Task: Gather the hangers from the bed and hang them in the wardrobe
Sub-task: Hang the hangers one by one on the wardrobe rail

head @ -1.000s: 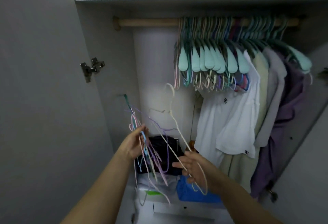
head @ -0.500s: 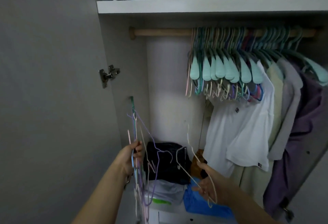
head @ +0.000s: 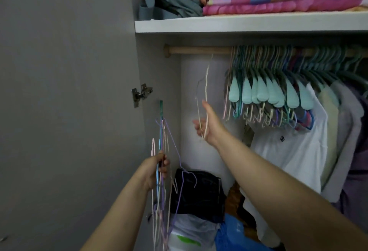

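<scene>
I face the open wardrobe. My left hand [head: 158, 166] is shut on a bundle of thin wire hangers [head: 161, 181] in pink, purple and blue, hanging down at the lower left. My right hand [head: 208, 126] is raised and holds one cream wire hanger [head: 206, 83] upright. Its hook reaches up to just under the bare left stretch of the wooden rail [head: 199, 50]. Whether the hook touches the rail I cannot tell. To the right, the rail carries several teal hangers [head: 262, 91].
A white shelf [head: 239, 25] above the rail holds folded bedding and a grey bag. White and pale shirts [head: 294, 145] hang at the right. Dark folded clothes, a blue bag and a plastic bag fill the bottom. The open door with its hinge [head: 140, 94] stands at the left.
My right hand rose from low near the wardrobe floor up toward the rail, carrying the cream hanger. The view tilted upward. The left hand kept its bundle.
</scene>
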{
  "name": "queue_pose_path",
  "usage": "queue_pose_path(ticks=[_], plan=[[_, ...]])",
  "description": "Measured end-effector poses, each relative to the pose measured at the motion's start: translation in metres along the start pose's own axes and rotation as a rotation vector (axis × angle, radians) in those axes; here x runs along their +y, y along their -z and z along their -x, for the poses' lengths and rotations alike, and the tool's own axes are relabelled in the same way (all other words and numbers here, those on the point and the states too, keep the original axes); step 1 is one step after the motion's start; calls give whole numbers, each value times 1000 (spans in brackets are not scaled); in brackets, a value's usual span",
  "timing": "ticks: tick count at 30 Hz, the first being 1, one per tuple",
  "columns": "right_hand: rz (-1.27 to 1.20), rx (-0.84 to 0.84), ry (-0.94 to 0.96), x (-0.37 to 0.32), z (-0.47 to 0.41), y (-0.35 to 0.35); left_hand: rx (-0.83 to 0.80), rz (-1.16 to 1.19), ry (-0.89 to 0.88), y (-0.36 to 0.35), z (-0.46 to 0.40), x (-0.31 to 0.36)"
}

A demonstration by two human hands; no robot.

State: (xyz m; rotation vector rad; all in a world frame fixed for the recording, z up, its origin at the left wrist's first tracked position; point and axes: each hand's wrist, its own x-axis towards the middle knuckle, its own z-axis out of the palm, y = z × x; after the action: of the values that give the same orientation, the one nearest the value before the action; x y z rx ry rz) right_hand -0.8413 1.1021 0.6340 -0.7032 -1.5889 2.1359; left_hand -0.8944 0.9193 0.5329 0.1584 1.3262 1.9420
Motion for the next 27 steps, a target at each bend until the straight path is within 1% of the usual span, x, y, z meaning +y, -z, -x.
queue_pose_path(ticks=[4, 6, 9, 12, 14, 18, 21, 24, 27], plan=[[-57, -3, 36, -68, -32, -19, 2, 12, -30, -9, -2, 16], [-44, 28, 30, -84, -42, -20, -5, 10, -29, -14, -2, 23], [-48, 86, -43, -89, -54, -12, -20, 13, -39, -16, -3, 33], [-53, 119, -66, -78, -61, 4, -37, 28, -38, -13, -3, 36], [-74, 135, -24, -70, -65, 13, -44, 25, -45, -10, -4, 33], [-226, 211, 47, -64, -67, 31, -45, 67, -53, -7, -4, 21], [-230, 207, 66, -57, -66, 43, -34, 96, -48, -4, -2, 10], [-188, 190, -14, -26, -62, 49, -25, 116, -22, -2, 1, -3], [-100, 156, -167, 40, -52, 45, -30, 114, 13, -2, 3, -15]])
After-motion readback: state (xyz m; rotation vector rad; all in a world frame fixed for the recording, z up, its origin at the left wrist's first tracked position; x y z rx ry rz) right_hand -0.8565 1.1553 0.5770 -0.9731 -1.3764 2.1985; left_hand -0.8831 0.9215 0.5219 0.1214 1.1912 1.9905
